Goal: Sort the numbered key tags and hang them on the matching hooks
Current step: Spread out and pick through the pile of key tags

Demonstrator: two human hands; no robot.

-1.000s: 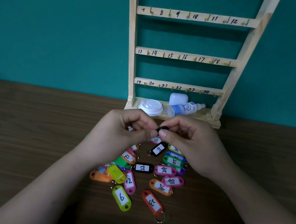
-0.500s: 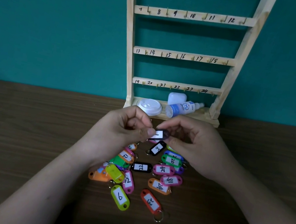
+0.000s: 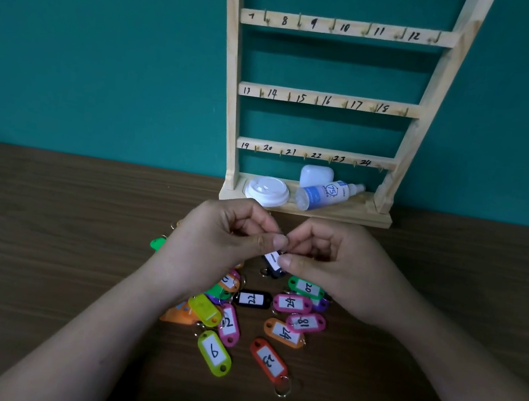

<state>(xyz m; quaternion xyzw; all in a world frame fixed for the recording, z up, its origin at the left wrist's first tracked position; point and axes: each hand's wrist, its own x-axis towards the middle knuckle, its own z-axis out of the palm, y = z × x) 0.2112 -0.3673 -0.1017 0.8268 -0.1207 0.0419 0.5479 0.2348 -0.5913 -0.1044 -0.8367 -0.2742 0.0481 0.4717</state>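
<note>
A black tag [image 3: 272, 260] marked 1 is being pinched, tilted, between the left hand [image 3: 215, 239] and right hand [image 3: 336, 265] just above a heap of coloured tags [image 3: 291, 303] lying on the table [image 3: 43, 234] before the rack [image 3: 232, 74] of numbered hooks [image 3: 332, 26].

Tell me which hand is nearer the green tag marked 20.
Right. The right hand hangs right by the green tag; the left hand is farther off, to its left.

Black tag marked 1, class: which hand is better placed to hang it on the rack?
Left, probably. Both the left hand and right hand pinch the black tag, but rows on the rack start numbering above the left hand. Hook 1 is out of view.
</note>
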